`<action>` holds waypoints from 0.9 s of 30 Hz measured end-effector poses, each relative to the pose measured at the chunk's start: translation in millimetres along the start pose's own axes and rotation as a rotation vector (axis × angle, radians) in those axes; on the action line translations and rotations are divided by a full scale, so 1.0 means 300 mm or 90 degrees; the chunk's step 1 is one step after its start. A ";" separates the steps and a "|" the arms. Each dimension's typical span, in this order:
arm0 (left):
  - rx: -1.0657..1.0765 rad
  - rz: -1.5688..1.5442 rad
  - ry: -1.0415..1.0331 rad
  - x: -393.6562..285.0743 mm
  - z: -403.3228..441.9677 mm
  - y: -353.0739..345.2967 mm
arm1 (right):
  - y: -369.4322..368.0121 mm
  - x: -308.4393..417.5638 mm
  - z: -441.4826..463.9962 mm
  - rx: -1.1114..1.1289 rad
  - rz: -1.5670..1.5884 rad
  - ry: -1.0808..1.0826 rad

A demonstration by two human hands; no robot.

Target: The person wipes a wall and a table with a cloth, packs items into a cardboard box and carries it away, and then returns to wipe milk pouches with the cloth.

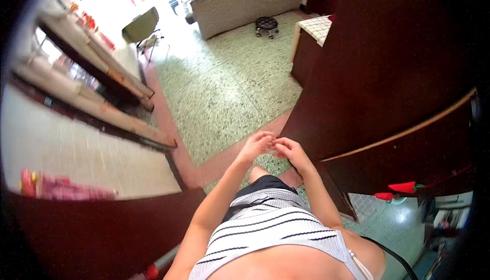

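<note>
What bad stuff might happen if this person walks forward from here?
Maybe a bumped hand: the right hand is close to the edge of the dark wooden panel in this view.

Maybe a slip: the speckled floor looks shiny, so it might be slippery, though I can't tell for sure.

Maybe a trip: the black stool farther ahead seems to have little wheels and might roll if kicked.

Head camera, facing forward and down; torso [270,218] close, edges seemingly lens-darkened.
</note>
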State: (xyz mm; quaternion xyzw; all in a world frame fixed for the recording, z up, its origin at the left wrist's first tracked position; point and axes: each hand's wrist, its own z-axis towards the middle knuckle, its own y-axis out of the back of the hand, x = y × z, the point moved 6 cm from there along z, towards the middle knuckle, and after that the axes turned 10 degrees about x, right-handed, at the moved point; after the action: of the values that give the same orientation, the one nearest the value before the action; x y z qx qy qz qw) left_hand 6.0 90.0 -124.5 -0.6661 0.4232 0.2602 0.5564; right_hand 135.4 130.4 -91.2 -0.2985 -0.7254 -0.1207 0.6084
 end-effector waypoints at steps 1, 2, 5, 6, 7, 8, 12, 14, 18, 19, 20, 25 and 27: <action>0.024 0.003 0.027 -0.043 0.033 0.011 | 0.017 -0.014 0.026 -0.028 0.035 -0.023; 0.040 0.036 0.074 -0.076 0.054 0.027 | 0.050 -0.042 0.065 -0.056 0.040 -0.066; 0.118 0.075 0.111 -0.184 0.183 0.122 | 0.123 -0.056 0.218 -0.113 0.031 -0.100; 0.111 0.128 0.129 -0.223 0.231 0.172 | 0.141 -0.037 0.282 -0.129 0.042 -0.089; 0.125 0.140 0.132 -0.281 0.280 0.217 | 0.170 -0.019 0.375 -0.143 0.047 -0.077; 0.100 0.173 0.141 -0.341 0.333 0.275 | 0.214 -0.013 0.489 -0.160 0.022 -0.079; 0.059 0.223 0.144 -0.584 0.491 0.504 | 0.196 0.182 0.883 -0.131 0.010 0.001; 0.028 0.174 0.123 -0.679 0.566 0.591 | 0.198 0.260 1.087 -0.105 -0.140 0.108; -0.036 0.095 0.089 -0.823 0.795 0.760 | 0.209 0.462 1.330 -0.137 -0.327 0.059; -0.024 0.099 0.096 -0.848 0.872 0.794 | 0.237 0.468 1.388 -0.163 -0.385 0.070; 0.001 0.121 0.117 -0.867 0.954 0.829 | 0.264 0.467 1.447 -0.189 -0.440 0.076; 0.143 0.209 0.259 -0.981 1.303 0.896 | 0.508 0.438 1.630 -0.257 -0.297 0.082; 0.180 0.237 0.281 -1.025 1.446 0.905 | 0.611 0.393 1.674 -0.291 -0.176 -0.026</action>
State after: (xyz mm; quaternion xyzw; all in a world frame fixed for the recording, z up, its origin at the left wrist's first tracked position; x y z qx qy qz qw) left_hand -327.4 585.2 -121.0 -0.5340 0.6799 0.1454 0.4811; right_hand -175.1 579.8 -129.0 -0.3288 -0.7254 -0.3573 0.4879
